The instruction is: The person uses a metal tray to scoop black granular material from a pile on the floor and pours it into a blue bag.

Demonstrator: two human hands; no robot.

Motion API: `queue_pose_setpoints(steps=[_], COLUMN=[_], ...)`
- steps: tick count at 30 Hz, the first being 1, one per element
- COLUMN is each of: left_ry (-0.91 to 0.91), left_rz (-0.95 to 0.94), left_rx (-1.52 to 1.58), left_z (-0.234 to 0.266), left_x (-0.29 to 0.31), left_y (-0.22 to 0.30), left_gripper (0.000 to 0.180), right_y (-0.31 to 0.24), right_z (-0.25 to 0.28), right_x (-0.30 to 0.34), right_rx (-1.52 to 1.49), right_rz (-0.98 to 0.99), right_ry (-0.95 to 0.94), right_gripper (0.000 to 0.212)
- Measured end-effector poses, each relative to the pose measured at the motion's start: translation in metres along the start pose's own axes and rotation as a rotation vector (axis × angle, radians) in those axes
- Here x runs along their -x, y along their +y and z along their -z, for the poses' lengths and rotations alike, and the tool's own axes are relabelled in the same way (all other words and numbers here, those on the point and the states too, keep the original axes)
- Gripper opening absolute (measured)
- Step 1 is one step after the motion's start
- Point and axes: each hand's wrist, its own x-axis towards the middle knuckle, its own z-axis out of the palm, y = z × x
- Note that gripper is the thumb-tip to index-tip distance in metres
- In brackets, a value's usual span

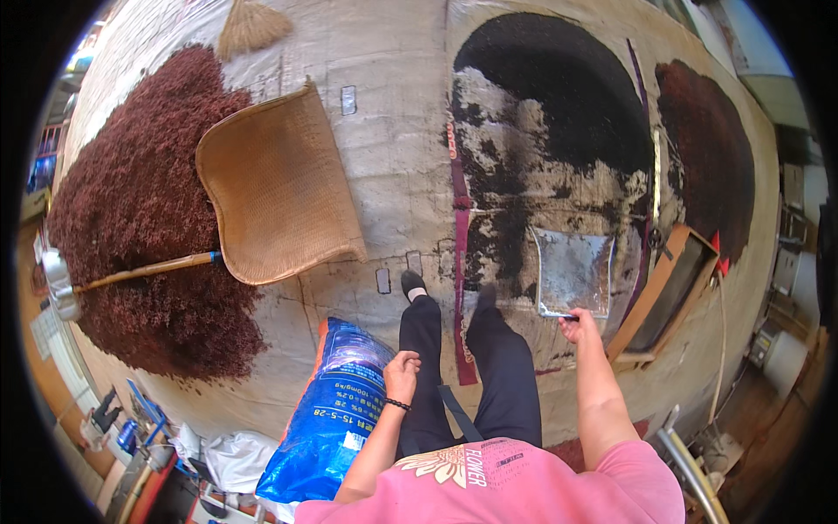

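Note:
My right hand (pixel 580 327) is closed around the short dark handle of a square metal dustpan (pixel 574 266). Its grey, dirt-smeared pan reaches forward over floor streaked with black granular material (pixel 567 96). The large heap of that material lies beyond the pan. My left hand (pixel 401 375), with a beaded bracelet at the wrist, hangs with curled fingers above the blue plastic sack (pixel 340 402). Nothing shows in its fingers. The sack lies beside my left leg.
On the left a woven basket scoop (pixel 275 188) leans over a reddish-brown heap (pixel 140 210), with a wooden-handled tool (pixel 157 270) across it. A straw broom (pixel 251 28) lies far off. At right are a wood-framed screen (pixel 668 297) and a dark reddish heap (pixel 707 148).

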Motion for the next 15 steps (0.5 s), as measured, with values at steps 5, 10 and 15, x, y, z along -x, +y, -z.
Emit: queue_pose_setpoints(steps=[5, 10, 15], left_ry=[0.020, 0.028, -0.145], left_rz=[0.042, 0.105, 0.029], left_rx=[-0.079, -0.081, -0.215], left_z=[-0.015, -0.069, -0.150], left_x=[0.011, 0.015, 0.031], left_y=[0.000, -0.018, 0.006], left_gripper=[0.018, 0.017, 0.017], right_y=[0.031, 0.066, 0.061], right_z=[-0.020, -0.036, -0.005], right_x=[-0.048, -0.116, -0.125], right_rx=[-0.061, -0.046, 0.002], right_rz=[-0.053, -0.193, -0.280], right_ry=[-0.012, -0.051, -0.232], right_gripper=[0.018, 0.020, 0.024])
